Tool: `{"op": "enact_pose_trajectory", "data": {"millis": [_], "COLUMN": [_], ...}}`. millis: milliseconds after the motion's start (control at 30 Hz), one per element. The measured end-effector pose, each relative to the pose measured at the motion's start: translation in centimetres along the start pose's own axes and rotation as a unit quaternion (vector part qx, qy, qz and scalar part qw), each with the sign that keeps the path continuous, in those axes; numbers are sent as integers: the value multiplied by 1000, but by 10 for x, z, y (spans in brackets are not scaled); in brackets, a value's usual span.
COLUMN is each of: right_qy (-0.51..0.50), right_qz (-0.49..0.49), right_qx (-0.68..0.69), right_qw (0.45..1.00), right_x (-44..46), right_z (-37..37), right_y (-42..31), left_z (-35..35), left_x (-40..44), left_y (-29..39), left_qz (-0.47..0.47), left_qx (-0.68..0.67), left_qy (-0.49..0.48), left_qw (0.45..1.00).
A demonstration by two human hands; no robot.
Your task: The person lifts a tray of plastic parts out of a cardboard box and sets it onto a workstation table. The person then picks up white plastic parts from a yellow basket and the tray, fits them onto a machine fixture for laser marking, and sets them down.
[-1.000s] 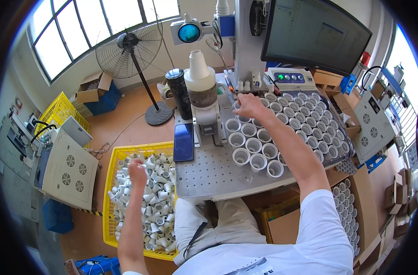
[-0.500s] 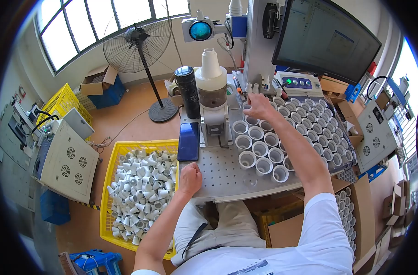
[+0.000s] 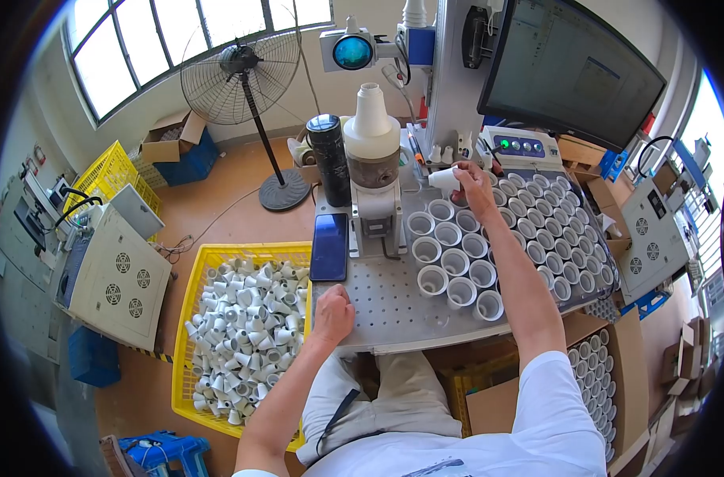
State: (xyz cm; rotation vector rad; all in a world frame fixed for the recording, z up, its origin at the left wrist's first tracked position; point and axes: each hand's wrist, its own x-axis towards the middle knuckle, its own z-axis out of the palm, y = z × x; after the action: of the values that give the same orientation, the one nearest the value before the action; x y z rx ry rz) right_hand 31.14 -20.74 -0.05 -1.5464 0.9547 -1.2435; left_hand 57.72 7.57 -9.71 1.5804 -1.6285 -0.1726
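My right hand [image 3: 475, 191] grips a white tapered plastic cup [image 3: 444, 178], held tilted on its side above the back of the metal table. Below and beside it stand rows of white cups [image 3: 455, 261], open ends up. My left hand [image 3: 334, 312] is curled into a fist at the table's front edge, with nothing visible in it. Just beyond that fist lies a dark phone [image 3: 329, 247]. A white stepped cone [image 3: 371, 119] sits on the fixture in the middle, left of my right hand.
A yellow crate [image 3: 185, 350] full of loose white cups stands at left. A black cylinder [image 3: 327, 159] is beside the fixture, under a lens head [image 3: 352, 52]. More cups fill a tray [image 3: 554, 230] before the control box [image 3: 523, 146] and monitor [image 3: 573, 71]. A carton [image 3: 628, 374] holds stacked cups.
My right hand has risen from the back of the cup rows and moved slightly right, now with a white cup in plain sight. My left fist stays at the table edge.
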Motion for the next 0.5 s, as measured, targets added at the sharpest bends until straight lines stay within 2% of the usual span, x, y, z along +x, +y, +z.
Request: {"op": "enact_pose_trajectory", "data": {"millis": [500], "right_qy": [-2], "right_qz": [17], "right_qx": [42], "right_qw": [999], "right_x": [0], "right_z": [-2], "right_y": [3], "left_z": [-3], "left_x": [1], "left_y": [5], "left_qz": [1], "left_qx": [3], "left_qy": [-9], "left_qw": [1000]}}
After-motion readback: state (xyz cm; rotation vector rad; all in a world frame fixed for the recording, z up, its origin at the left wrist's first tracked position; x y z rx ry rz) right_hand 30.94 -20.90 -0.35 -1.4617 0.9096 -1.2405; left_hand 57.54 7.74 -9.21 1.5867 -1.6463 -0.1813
